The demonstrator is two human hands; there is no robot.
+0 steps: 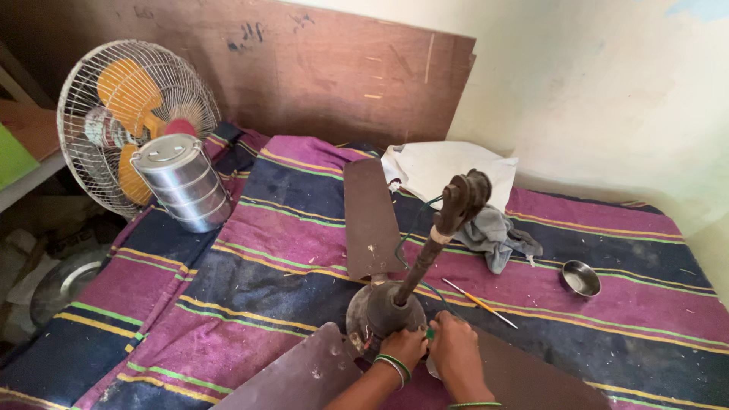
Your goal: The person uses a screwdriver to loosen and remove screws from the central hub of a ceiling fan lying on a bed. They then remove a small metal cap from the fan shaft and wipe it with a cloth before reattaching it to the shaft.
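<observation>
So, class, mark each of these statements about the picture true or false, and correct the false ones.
1. Both hands are at the base of the ceiling fan motor. True: the left hand and right hand rest against it.
2. The table fan has blue blades. False: they are orange.
3. A steel lunch box stands in front of the table fan. True.
4. The small steel bowl is stacked on the lunch box. False: it sits alone on the striped blanket, far right.
5. A screwdriver lies on the blanket. True.
</observation>
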